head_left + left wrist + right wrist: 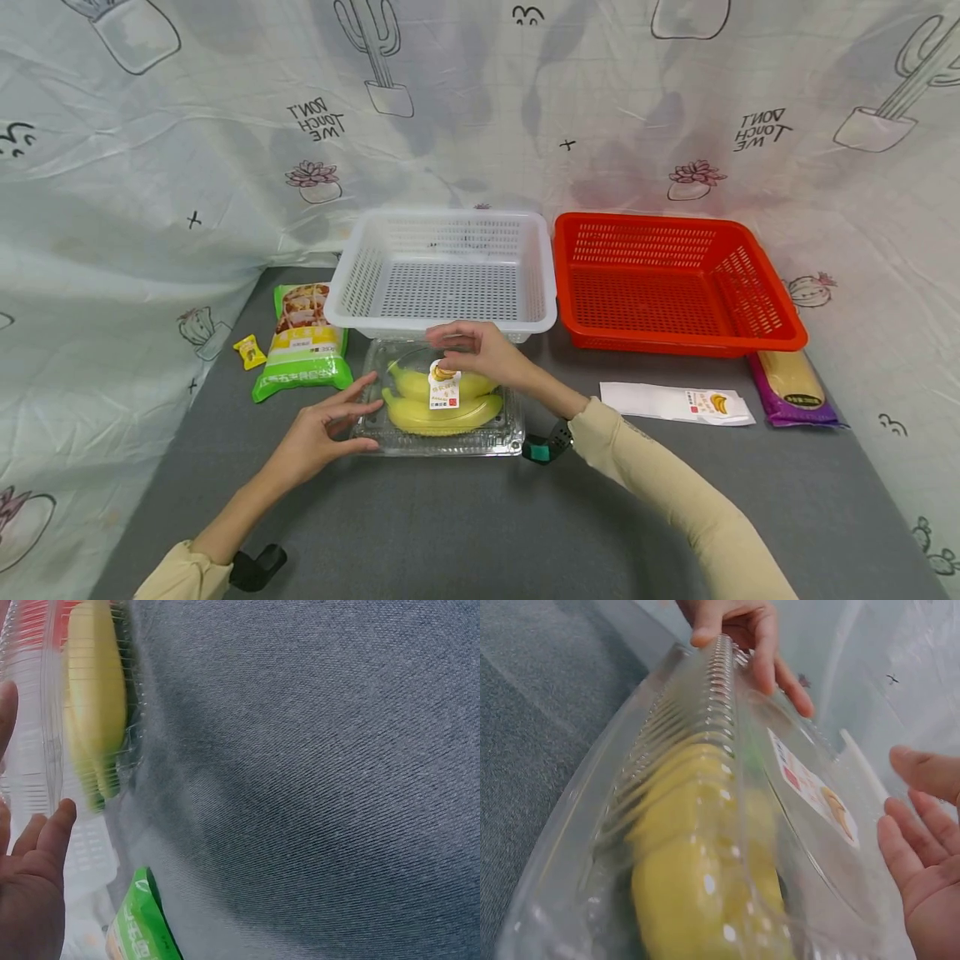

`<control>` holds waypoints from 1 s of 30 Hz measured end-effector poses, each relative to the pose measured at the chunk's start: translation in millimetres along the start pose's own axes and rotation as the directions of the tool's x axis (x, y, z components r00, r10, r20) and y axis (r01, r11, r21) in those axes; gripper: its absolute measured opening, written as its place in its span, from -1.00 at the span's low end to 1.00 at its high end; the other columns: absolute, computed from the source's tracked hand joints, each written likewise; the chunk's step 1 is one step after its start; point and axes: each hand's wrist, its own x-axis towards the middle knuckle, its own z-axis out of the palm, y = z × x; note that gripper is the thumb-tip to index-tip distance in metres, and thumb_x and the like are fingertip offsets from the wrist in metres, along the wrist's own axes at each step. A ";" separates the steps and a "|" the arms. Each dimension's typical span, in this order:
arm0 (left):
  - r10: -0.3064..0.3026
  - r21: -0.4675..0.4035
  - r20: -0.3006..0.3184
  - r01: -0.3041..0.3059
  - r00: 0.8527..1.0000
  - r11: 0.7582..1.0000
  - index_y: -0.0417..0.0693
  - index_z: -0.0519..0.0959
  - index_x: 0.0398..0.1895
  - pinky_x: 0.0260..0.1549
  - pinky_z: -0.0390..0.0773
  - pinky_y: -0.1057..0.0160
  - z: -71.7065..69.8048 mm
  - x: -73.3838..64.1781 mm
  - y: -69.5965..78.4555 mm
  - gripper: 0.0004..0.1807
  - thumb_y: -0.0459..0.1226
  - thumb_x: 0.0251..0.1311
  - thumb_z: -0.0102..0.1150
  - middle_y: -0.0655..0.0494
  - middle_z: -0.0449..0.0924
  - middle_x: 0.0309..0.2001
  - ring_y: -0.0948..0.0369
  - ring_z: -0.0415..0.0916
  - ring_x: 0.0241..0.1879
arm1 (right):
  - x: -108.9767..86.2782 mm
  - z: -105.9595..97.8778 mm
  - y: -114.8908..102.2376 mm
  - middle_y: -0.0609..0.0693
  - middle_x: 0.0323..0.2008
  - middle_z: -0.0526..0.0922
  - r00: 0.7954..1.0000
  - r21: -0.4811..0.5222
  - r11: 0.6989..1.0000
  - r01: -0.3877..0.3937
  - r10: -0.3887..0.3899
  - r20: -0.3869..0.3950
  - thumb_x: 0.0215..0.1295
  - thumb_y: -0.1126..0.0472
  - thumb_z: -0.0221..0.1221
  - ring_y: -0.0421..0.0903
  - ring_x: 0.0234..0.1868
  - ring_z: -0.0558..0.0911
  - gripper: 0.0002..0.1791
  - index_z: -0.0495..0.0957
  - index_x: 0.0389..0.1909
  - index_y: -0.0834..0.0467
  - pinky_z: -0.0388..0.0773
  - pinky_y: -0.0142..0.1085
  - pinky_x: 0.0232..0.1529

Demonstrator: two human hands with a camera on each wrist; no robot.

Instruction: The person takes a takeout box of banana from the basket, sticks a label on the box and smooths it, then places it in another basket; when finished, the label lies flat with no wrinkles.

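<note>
A clear plastic clamshell box point(450, 444) with yellow bananas point(442, 414) inside lies on the grey table in the head view. On its lid is a white banana sticker point(444, 388). At the box's left side is my left hand point(315, 433), with thumb and fingers spread apart and fingertips right at the edge. My right hand point(487, 354) is over the lid's upper right part, thumb close to the sticker. Its fingers look loosely extended in the right wrist view, beside the lid point(810, 847), and nothing is between them.
Behind the box stand a white basket point(442, 323) and a red basket point(675, 343). To the left lie a green food bag point(303, 343) and a small yellow packet point(250, 352). A white paper strip point(645, 399) with banana stickers and a purple packet point(798, 392) lie at the right.
</note>
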 end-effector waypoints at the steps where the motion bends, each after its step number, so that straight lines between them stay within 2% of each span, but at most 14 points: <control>1: 0.021 0.009 -0.005 -0.021 1.000 1.000 -0.20 0.56 0.13 -0.05 0.53 0.07 0.9 -0.3 -1.5 -0.38 -0.25 -0.08 0.46 -0.02 0.19 0.42 -0.12 0.29 0.27 | -2.3 -2.8 -0.4 0.26 0.19 0.48 1.000 -0.007 1.000 0.013 -0.014 -0.012 0.20 0.51 0.21 0.14 0.21 0.48 -0.56 0.46 0.13 0.43 0.52 -0.21 0.05; 4: 0.074 0.038 -0.031 -0.073 0.997 0.997 -0.19 0.55 0.15 -0.06 0.52 0.06 4.4 -2.2 -5.8 -0.36 -0.30 -0.12 0.48 -0.07 0.11 0.45 -0.12 0.24 0.30 | -10.4 -12.4 -2.3 0.24 0.21 0.47 0.998 -0.029 0.998 0.048 -0.049 -0.043 0.17 0.51 0.24 0.07 0.22 0.48 -0.55 0.46 0.11 0.44 0.48 -0.19 0.11; 7: 0.097 0.055 -0.052 -0.094 0.994 0.994 -0.16 0.51 0.21 -0.05 0.49 0.00 8.6 -3.1 -8.8 -0.24 -0.34 -0.21 0.51 -0.08 -0.07 0.51 -0.19 0.12 0.34 | -19.9 -24.2 -5.8 0.27 0.23 0.44 0.995 -0.038 0.997 0.069 -0.072 -0.071 0.15 0.52 0.25 0.06 0.23 0.47 -0.54 0.44 0.10 0.49 0.43 -0.16 0.16; 12: 0.059 0.097 -0.055 -0.053 0.997 0.994 -0.03 0.28 0.41 -0.14 0.57 0.01 15.9 1.3 -7.8 0.06 -0.25 -0.30 0.58 -0.01 -0.31 0.54 -0.25 0.09 0.34 | -41.3 -50.0 -15.8 0.29 0.23 0.43 0.985 -0.093 0.991 0.096 -0.108 -0.132 0.12 0.53 0.26 0.10 0.24 0.45 -0.51 0.43 0.11 0.49 0.39 -0.08 0.18; 14: 0.030 0.113 -0.051 -0.024 0.998 0.993 0.02 0.23 0.44 -0.31 0.58 0.17 17.8 3.9 -6.7 0.10 -0.21 -0.30 0.59 -0.04 -0.32 0.53 -0.12 0.32 0.22 | -51.6 -62.8 -19.2 0.27 0.23 0.43 0.978 -0.128 0.986 0.104 -0.125 -0.165 0.11 0.53 0.27 0.09 0.24 0.45 -0.51 0.45 0.12 0.46 0.38 -0.07 0.18; 16: 0.001 0.111 -0.044 0.004 0.999 0.994 0.02 0.24 0.44 -0.48 0.47 0.32 19.4 6.7 -6.1 0.08 -0.19 -0.28 0.58 -0.11 -0.30 0.53 0.15 0.48 -0.09 | -63.6 -76.9 -22.8 0.28 0.23 0.43 0.970 -0.155 0.983 0.101 -0.131 -0.203 0.11 0.52 0.28 0.07 0.24 0.45 -0.50 0.46 0.12 0.43 0.38 -0.08 0.17; 17: -0.014 0.104 -0.042 0.019 0.999 0.994 0.02 0.25 0.43 -0.54 0.41 0.36 20.1 8.1 -5.8 0.06 -0.19 -0.27 0.58 -0.14 -0.27 0.52 0.27 0.44 -0.29 | -70.2 -84.5 -24.2 0.29 0.23 0.43 0.966 -0.172 0.980 0.096 -0.133 -0.222 0.12 0.51 0.28 0.06 0.24 0.45 -0.50 0.46 0.13 0.43 0.39 -0.10 0.17; 19: -0.039 0.084 -0.039 0.042 0.999 0.996 0.01 0.29 0.40 -0.63 0.28 0.38 20.5 9.4 -6.1 0.01 -0.21 -0.25 0.57 -0.17 -0.21 0.51 0.39 0.15 -0.56 | -83.2 -99.0 -26.2 0.28 0.23 0.43 0.957 -0.205 0.975 0.080 -0.133 -0.259 0.13 0.49 0.28 0.05 0.24 0.45 -0.50 0.45 0.14 0.43 0.40 -0.16 0.16; 21: -0.049 0.069 -0.034 0.051 0.998 0.996 0.01 0.31 0.39 -0.65 0.26 0.39 20.0 9.4 -6.6 -0.03 -0.22 -0.21 0.56 -0.21 -0.15 0.50 0.42 -0.02 -0.65 | -96.7 -112.9 -27.5 0.24 0.23 0.45 0.947 -0.245 0.968 0.062 -0.134 -0.293 0.15 0.47 0.28 0.03 0.25 0.44 -0.50 0.45 0.15 0.42 0.41 -0.24 0.15; 23: -0.054 0.056 -0.030 0.055 0.998 0.997 0.03 0.31 0.39 -0.65 0.25 0.39 19.6 9.5 -7.1 -0.05 -0.23 -0.18 0.54 -0.21 -0.12 0.49 0.43 -0.03 -0.65 | -111.7 -127.2 -28.4 0.14 0.23 0.48 0.934 -0.299 0.954 0.034 -0.137 -0.330 0.16 0.46 0.27 -0.02 0.25 0.44 -0.50 0.45 0.16 0.39 0.41 -0.31 0.14; 24: -0.051 0.051 -0.029 0.053 0.998 0.997 0.04 0.31 0.39 -0.65 0.25 0.39 19.4 9.7 -7.2 -0.06 -0.24 -0.17 0.53 -0.21 -0.12 0.49 0.42 0.02 -0.64 | -119.5 -134.5 -28.7 0.08 0.23 0.49 0.926 -0.319 0.948 0.019 -0.137 -0.351 0.17 0.46 0.27 -0.06 0.25 0.45 -0.49 0.46 0.17 0.37 0.41 -0.34 0.14; 25: -0.048 0.049 -0.030 0.049 0.998 0.998 0.04 0.31 0.39 -0.62 0.28 0.40 19.4 9.8 -7.2 -0.07 -0.24 -0.16 0.52 -0.21 -0.11 0.49 0.43 0.19 -0.58 | -127.6 -142.1 -28.6 0.02 0.22 0.50 0.917 -0.340 0.940 0.004 -0.139 -0.374 0.17 0.46 0.27 -0.11 0.25 0.45 -0.49 0.47 0.18 0.35 0.41 -0.37 0.13; 28: -0.036 0.033 -0.040 0.038 0.999 0.999 0.02 0.33 0.37 -0.57 0.35 0.39 19.5 10.1 -7.2 -0.09 -0.27 -0.16 0.52 -0.20 -0.09 0.49 0.19 0.51 -0.19 | -152.2 -163.6 -30.0 -0.10 0.20 0.51 0.880 -0.403 0.913 -0.062 -0.141 -0.454 0.18 0.45 0.27 -0.25 0.21 0.46 -0.49 0.48 0.19 0.31 0.41 -0.44 0.10; 30: -0.023 0.036 -0.058 0.025 0.998 0.999 -0.02 0.37 0.35 -0.41 0.52 0.32 19.7 10.2 -7.6 -0.09 -0.28 -0.20 0.53 -0.20 -0.05 0.48 -0.03 0.43 0.13 | -168.5 -178.1 -30.5 -0.08 0.21 0.51 0.854 -0.463 0.877 -0.125 -0.142 -0.500 0.18 0.42 0.28 -0.32 0.20 0.45 -0.50 0.49 0.19 0.29 0.39 -0.50 0.09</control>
